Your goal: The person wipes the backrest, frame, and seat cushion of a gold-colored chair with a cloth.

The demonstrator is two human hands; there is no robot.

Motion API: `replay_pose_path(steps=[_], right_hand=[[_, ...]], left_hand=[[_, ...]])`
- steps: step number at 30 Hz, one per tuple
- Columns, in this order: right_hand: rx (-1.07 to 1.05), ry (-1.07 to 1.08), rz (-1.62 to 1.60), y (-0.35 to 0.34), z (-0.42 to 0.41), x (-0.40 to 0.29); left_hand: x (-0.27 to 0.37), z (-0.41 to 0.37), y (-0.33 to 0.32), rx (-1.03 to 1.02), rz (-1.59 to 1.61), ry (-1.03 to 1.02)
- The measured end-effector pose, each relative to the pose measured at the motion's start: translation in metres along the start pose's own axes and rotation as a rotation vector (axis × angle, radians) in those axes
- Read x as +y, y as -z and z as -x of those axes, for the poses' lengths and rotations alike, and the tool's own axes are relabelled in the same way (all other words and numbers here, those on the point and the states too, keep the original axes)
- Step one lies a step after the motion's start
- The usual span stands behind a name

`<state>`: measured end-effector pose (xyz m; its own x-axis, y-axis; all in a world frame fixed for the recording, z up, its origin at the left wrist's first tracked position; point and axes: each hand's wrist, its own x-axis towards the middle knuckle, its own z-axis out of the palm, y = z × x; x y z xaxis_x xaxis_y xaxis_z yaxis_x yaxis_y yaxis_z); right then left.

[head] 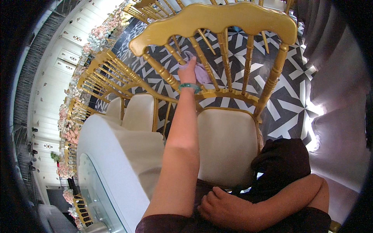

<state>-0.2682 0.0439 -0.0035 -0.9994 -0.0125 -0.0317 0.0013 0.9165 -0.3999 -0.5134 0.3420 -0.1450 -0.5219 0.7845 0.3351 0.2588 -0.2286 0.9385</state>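
My left hand reaches far out and grips a light purple cloth around one of the turned back spindles of a gold-painted chair. A green bangle circles that wrist. The chair has a scalloped top rail and a cream padded seat, which lies beside my left forearm. Close to my body, my right hand rests over dark clothing with its fingers curled. Its palm is hidden, so whether it holds anything does not show.
A table with a white cloth and a round glass top stands at left. More gold chairs line it. Grey drapery hangs at right, and dark fabric is beside the seat. Pink and white flowers stand beyond.
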Motion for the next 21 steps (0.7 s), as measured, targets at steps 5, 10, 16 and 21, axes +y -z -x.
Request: replay_pose_path(steps=[5, 10, 16, 21], right_hand=[[0.087, -0.008, 0.246, -0.015, -0.001, -0.001], [0.182, -0.054, 0.545, -0.041, -0.005, -0.011], [-0.134, 0.129, -0.090, -0.004, -0.007, 0.014], [-0.168, 0.014, -0.174, -0.019, -0.021, 0.025]], left_hand=[[-0.031, 0.014, -0.002, -0.017, -0.182, 0.146], [-0.045, 0.030, -0.005, -0.027, -0.154, 0.173], [-0.078, 0.059, 0.002, -0.096, -0.187, 0.200], [-0.074, 0.071, 0.010, -0.117, -0.346, 0.251]])
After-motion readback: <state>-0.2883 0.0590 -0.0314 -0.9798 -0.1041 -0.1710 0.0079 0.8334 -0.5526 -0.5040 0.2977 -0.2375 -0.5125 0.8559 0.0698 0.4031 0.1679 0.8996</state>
